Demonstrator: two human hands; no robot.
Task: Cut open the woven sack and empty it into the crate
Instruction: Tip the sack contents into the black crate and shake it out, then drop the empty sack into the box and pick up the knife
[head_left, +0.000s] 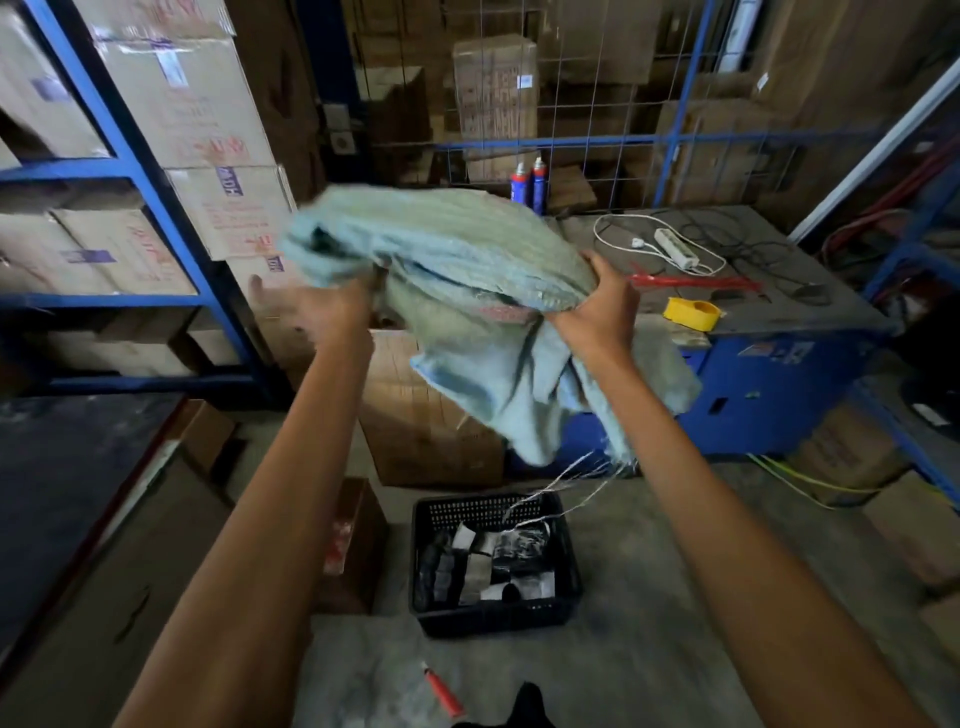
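Observation:
A limp, crumpled pale blue-green woven sack (457, 270) hangs in the air in front of me, loose threads trailing from its lower end. My right hand (597, 306) grips its right side. My left hand (332, 306) is blurred and meets the sack's left part; its grip is unclear. Below on the floor stands a black plastic crate (493, 618) with several black and silver packets (488, 566) inside. A red-handled cutter (444, 693) lies on the floor near my feet.
Blue racks with cardboard boxes (208, 130) fill the left. A blue machine table (753, 306) at right carries a power strip (675, 249), a yellow tape holder (693, 313) and red scissors. More boxes (426, 426) stand behind the crate.

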